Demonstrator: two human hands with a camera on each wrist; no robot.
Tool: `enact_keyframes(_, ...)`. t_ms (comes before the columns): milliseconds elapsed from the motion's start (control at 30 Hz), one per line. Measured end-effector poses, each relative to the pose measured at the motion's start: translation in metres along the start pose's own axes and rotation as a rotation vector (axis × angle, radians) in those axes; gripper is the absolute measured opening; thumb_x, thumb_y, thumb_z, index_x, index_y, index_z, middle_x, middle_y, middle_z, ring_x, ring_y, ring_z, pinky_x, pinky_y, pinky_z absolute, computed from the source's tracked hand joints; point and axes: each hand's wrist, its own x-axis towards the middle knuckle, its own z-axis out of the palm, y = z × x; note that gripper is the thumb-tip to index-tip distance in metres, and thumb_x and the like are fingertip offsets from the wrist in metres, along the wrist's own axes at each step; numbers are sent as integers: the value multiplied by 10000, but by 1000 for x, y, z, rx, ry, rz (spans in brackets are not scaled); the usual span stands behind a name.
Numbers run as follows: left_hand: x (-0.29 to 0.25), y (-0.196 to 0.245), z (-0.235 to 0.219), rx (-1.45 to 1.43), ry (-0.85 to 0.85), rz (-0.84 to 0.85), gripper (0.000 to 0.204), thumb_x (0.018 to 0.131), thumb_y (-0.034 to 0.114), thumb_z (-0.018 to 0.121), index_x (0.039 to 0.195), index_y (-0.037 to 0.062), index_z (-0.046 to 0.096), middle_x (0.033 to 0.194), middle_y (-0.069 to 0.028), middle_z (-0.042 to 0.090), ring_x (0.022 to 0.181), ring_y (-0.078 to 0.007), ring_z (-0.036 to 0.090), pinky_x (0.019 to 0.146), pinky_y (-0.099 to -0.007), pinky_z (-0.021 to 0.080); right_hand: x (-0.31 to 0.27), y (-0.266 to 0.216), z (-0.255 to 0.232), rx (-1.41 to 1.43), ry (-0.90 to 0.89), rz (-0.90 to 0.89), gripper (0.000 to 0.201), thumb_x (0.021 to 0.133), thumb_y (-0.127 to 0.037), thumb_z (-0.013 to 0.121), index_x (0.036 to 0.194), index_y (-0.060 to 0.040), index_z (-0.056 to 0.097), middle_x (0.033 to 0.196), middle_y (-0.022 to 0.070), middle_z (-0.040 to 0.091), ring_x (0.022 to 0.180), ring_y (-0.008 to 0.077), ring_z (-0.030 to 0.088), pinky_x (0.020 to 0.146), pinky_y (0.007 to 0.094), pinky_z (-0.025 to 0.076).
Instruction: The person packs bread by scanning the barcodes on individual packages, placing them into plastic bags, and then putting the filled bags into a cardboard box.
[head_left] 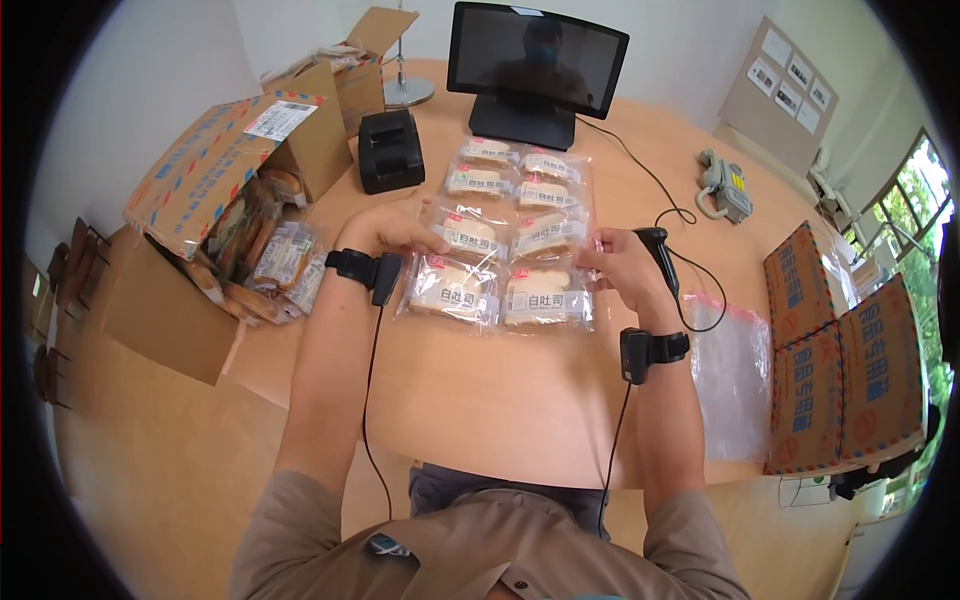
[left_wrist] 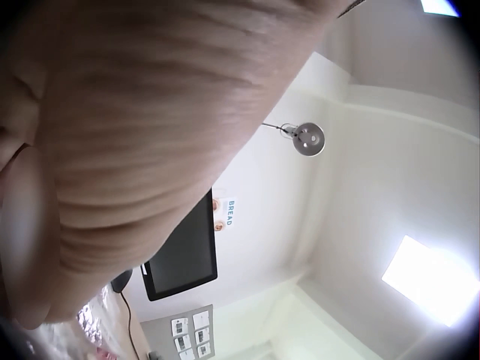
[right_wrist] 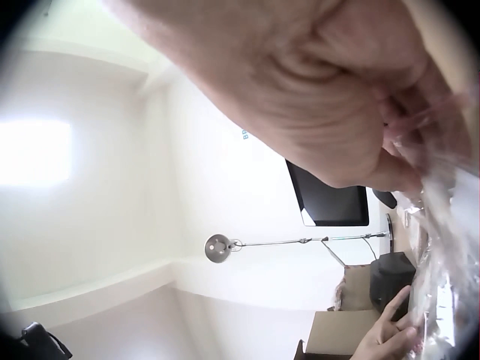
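Observation:
Sliced-bread packs (head_left: 450, 288) in clear wrap with white labels lie in two columns on the table. A large clear plastic bag (head_left: 588, 170) with a pinkish edge surrounds them. My right hand (head_left: 628, 268) pinches the bag's right side; in the right wrist view, the right hand (right_wrist: 360, 97) has its fingers curled round crinkled plastic with a pink strip. At the left side, my left hand (head_left: 395, 228) holds the bag's edge beside a pack, thumb over the plastic. The left wrist view shows mostly the left palm (left_wrist: 150, 127), its fingertips largely hidden.
An open carton (head_left: 210, 170) of bread packs stands left, another box (head_left: 355, 90) behind it. A black printer (head_left: 390, 150) and monitor (head_left: 538, 60) stand at the back. Right are a corded scanner (head_left: 657, 258), telephone (head_left: 727, 187), flat clear bags (head_left: 728, 375) and cartons (head_left: 840, 370).

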Motion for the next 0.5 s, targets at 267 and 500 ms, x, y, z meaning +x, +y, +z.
enact_keyframes(267,-1,24,-14,-91,-89,359,1089,898,51,814,1732,15,115,923,-107,715,794,-152,688,690,-291,542,-4,-59,-24,14,14,-86,92,942,-101,779,999,-55,723,886,12,739,825,120,723,639,285,596)
enact_keyframes(500,129,86,-53,459,514,608,629,858,35,743,1462,-47,586,1047,-275,777,961,-373,768,863,-418,597,91,-65,-52,115,105,-151,97,1004,-97,757,1081,-59,713,1006,39,738,906,145,714,803,328,583)
